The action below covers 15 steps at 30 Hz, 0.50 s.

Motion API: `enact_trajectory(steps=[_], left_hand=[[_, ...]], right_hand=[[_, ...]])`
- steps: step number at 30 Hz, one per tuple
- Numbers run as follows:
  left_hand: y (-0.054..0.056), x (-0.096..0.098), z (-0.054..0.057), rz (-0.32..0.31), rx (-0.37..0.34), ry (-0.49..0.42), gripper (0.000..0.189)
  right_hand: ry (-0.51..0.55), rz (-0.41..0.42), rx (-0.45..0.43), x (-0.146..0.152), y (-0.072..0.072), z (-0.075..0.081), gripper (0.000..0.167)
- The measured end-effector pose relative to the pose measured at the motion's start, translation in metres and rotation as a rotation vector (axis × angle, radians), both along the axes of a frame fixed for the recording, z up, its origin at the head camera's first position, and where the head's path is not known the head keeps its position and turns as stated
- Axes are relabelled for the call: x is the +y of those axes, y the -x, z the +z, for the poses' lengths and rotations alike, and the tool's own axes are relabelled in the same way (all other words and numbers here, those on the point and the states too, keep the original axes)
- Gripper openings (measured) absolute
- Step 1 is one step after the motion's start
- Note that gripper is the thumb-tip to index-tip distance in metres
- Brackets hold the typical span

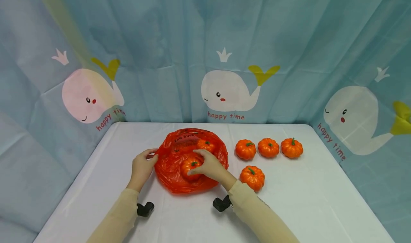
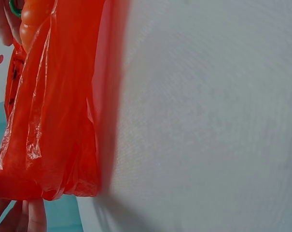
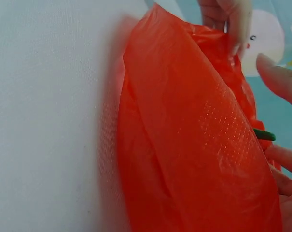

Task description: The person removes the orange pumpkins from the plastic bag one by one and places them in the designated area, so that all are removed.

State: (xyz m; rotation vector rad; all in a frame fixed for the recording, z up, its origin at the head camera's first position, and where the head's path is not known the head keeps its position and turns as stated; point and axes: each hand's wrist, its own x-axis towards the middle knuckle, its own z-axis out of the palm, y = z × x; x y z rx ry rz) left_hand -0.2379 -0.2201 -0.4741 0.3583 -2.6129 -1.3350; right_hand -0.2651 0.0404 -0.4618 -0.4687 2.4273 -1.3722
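A red plastic bag (image 1: 170, 175) lies with its mouth open on the white table. My left hand (image 1: 142, 168) pinches the bag's left rim; its fingers (image 2: 37, 215) show at the bottom of the left wrist view. Inside the bag sits a small orange pumpkin (image 1: 186, 167) with a green stem, and another pumpkin (image 1: 202, 145) lies behind it. My right hand (image 1: 210, 165) reaches over the nearer pumpkin, thumb and fingers spread apart around it. In the right wrist view the bag's side hides most of that pumpkin, and only its stem (image 3: 265, 135) stands out.
Three more pumpkins stand in a row right of the bag: one (image 1: 245, 149), a middle one (image 1: 268, 147) and a far one (image 1: 292, 148). Nearer me, beside my right forearm, is another pumpkin (image 1: 252, 178). A blue whale-print curtain (image 1: 179, 82) hangs behind the table (image 1: 321, 193).
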Motion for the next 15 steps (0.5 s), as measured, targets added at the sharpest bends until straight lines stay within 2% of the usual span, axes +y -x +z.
enact_trajectory(steps=[15], left_hand=[[-0.001,-0.001,0.000,-0.013,-0.005,-0.006,0.034]], right_hand=[[-0.037,-0.004,-0.051,0.001,0.004,-0.014,0.088]])
